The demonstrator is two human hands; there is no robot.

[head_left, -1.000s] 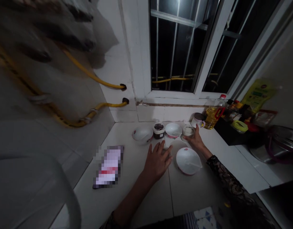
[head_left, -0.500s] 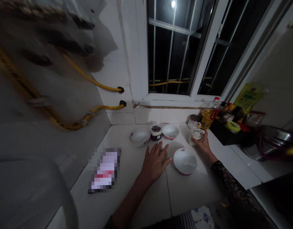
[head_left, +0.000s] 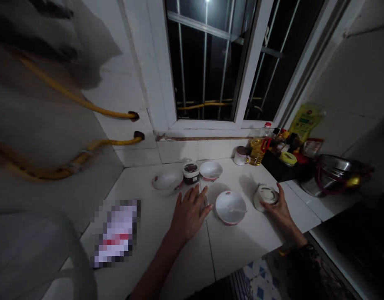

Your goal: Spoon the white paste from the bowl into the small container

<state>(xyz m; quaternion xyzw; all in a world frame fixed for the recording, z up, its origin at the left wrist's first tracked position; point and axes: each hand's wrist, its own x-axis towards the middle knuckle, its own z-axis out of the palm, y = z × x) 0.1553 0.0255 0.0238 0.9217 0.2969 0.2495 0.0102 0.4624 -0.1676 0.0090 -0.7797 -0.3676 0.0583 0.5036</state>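
My right hand grips a small white jar by its right side, thumb in front and fingers behind. The jar is at the right of the counter, beside a white bowl with a pink rim base and a spoon-like utensil in it. My left hand is spread, palm down, to the left of that bowl. Under its fingers a round, clear-looking thing is mostly hidden. Beyond that hand stand a dark tub with a pale lid and two more white bowls, one left and one right.
A lidded jar, an oil bottle and a black box of condiments line the back right. A steel pot stands further right. A pixelated flat object lies at left. The window is behind the counter.
The white jar has come away from the lidded jar toward the counter's front, with my right hand on it. My left hand stays spread in about the same place. The camera view has turned right.
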